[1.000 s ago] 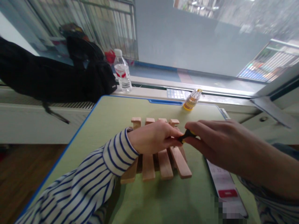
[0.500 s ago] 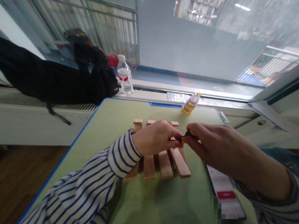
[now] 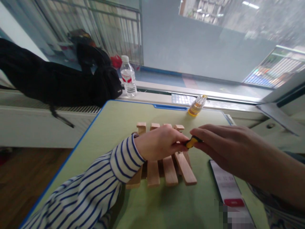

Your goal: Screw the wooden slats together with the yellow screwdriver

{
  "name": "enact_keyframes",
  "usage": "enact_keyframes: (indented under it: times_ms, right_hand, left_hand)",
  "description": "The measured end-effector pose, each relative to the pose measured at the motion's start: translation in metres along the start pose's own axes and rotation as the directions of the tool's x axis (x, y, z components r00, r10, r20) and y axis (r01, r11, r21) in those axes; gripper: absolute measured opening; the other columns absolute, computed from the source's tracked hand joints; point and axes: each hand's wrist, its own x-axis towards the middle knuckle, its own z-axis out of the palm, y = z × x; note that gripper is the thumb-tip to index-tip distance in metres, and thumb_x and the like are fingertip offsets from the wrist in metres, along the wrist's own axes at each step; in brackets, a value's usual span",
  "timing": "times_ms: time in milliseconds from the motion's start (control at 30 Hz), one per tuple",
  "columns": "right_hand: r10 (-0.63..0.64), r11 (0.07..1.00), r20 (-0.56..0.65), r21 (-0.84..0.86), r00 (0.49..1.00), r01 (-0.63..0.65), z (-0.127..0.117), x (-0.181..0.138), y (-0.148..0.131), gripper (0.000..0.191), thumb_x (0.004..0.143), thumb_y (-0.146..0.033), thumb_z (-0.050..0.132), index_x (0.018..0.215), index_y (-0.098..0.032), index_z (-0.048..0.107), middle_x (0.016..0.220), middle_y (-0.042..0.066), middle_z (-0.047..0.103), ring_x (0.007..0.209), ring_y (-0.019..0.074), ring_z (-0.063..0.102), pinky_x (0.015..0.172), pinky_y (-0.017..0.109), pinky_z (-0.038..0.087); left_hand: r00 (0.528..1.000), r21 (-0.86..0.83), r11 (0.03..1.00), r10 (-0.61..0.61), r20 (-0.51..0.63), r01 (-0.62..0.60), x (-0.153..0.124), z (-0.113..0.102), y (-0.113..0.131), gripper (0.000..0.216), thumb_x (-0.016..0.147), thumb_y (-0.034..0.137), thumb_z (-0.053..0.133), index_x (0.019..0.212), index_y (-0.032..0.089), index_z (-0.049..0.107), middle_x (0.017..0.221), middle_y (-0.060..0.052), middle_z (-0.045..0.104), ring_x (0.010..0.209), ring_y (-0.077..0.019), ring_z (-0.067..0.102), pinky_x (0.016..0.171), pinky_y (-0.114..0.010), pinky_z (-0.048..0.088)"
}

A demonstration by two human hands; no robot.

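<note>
A slatted wooden rack of several light wood strips lies on the green desk. My left hand, in a blue-striped sleeve, rests closed on top of the slats with its fingertips pinched at the right side. My right hand grips a small screwdriver with a yellow and black handle, its tip pointing at the spot where my left fingers pinch. Whatever the tip touches is hidden by the fingers.
A phone lies on the desk at the right, near my right forearm. On the sill behind stand a water bottle, a small yellow bottle and a black bag. The desk's blue edge runs along the left.
My right hand has turned the screwdriver a little, so more of the yellow handle shows. The view has shifted slightly; the left hand stays on the slats.
</note>
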Motion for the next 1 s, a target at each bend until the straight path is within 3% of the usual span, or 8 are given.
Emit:
enact_keyframes:
  times_ms: [233,367,633,833,1000]
  right_hand:
    - [0.082,0.996,0.087,-0.026,0.993,-0.080,0.002,0.000,-0.006,0.031,0.084,-0.009,0.024,0.093,-0.017,0.053,0.083,0.006,0.059,0.061,0.0143,0.050,0.053,0.031,0.030]
    - [0.058,0.994,0.090,-0.094,0.994,-0.050,0.004,-0.001,-0.009,0.028,0.083,-0.006,0.028,0.094,-0.018,0.051,0.079,0.004,0.055,0.061,0.0133,0.047,0.052,0.030,0.027]
    - [0.071,0.988,0.042,-0.140,0.997,-0.064,0.008,-0.001,-0.008,0.013,0.089,-0.018,0.036,0.090,-0.020,0.049,0.075,0.000,0.054,0.055,0.0114,0.043,0.049,0.029,0.023]
    - [-0.043,0.999,-0.042,-0.002,0.998,0.043,0.005,0.000,-0.003,0.019,0.088,-0.029,0.044,0.105,-0.021,0.048,0.085,0.000,0.060,0.065,0.0125,0.052,0.056,0.029,0.033]
    - [-0.102,0.995,0.052,0.007,0.993,0.102,0.007,-0.001,0.003,0.025,0.089,-0.016,0.035,0.108,-0.020,0.049,0.091,0.002,0.062,0.068,0.0133,0.054,0.058,0.029,0.035]
  left_hand:
    - [0.999,-0.067,0.998,0.009,0.040,-0.006,0.000,0.002,-0.006,0.024,0.089,0.021,0.045,0.105,0.019,0.062,0.082,-0.002,0.066,0.073,-0.0109,0.058,0.068,-0.020,0.040]
    - [0.999,-0.094,0.995,0.037,0.036,-0.034,0.001,0.002,-0.007,0.025,0.089,0.021,0.045,0.107,0.018,0.062,0.083,-0.002,0.066,0.074,-0.0108,0.057,0.068,-0.020,0.040]
    - [0.998,0.066,0.998,0.025,-0.054,-0.021,0.000,0.003,-0.001,0.018,0.085,0.029,0.054,0.092,0.019,0.067,0.070,0.001,0.063,0.064,-0.0090,0.054,0.060,-0.020,0.035]
    - [0.998,0.060,0.998,0.026,-0.056,-0.023,-0.001,0.005,-0.003,0.017,0.086,0.028,0.053,0.094,0.021,0.066,0.077,0.001,0.066,0.072,-0.0096,0.059,0.064,-0.020,0.037]
    - [1.000,0.006,1.000,0.010,-0.025,-0.010,-0.001,0.003,-0.002,0.016,0.086,0.025,0.052,0.093,0.020,0.066,0.080,0.000,0.067,0.077,-0.0103,0.060,0.067,-0.020,0.039]
